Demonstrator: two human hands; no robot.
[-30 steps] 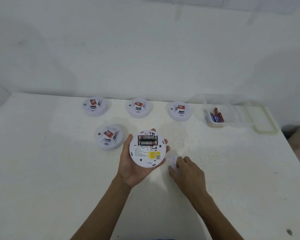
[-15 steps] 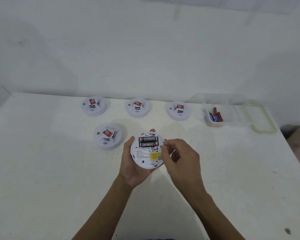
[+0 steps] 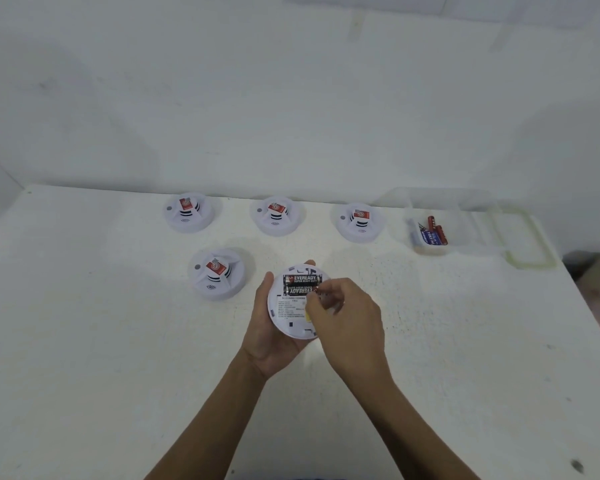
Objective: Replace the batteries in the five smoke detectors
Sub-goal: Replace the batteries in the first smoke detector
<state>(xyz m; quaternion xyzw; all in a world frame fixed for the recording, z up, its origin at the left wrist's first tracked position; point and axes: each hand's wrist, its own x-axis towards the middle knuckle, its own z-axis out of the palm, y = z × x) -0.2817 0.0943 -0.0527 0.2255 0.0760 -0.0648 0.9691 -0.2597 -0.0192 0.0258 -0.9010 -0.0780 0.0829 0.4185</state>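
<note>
The left hand (image 3: 274, 327) cradles a round white plastic smoke detector (image 3: 293, 306) from beneath, palm up, fingers curled round its rim, a fingertip showing at the far edge. It's held just above the white surface (image 3: 101, 358), underside facing up. The right hand (image 3: 347, 320) sits over the detector's right half, fingers bent, fingertips (image 3: 314, 296) down at the right end of the battery bay; whether they actually pinch a cell, I can't tell. Two black cylindrical batteries (image 3: 300, 285) lie side by side in the bay, each reading "EVEREADY SUPER HEAVY DUTY". Below them, a printed label, too small to read.

Just left, a white domed smoke detector with a red sticker (image 3: 217, 273) rests face up. Further back, a row of three matching detectors (image 3: 277, 216). At the far right, a clear plastic box (image 3: 440, 216) holding red and blue batteries (image 3: 432, 233), its green-edged lid (image 3: 527, 237) beside it.
</note>
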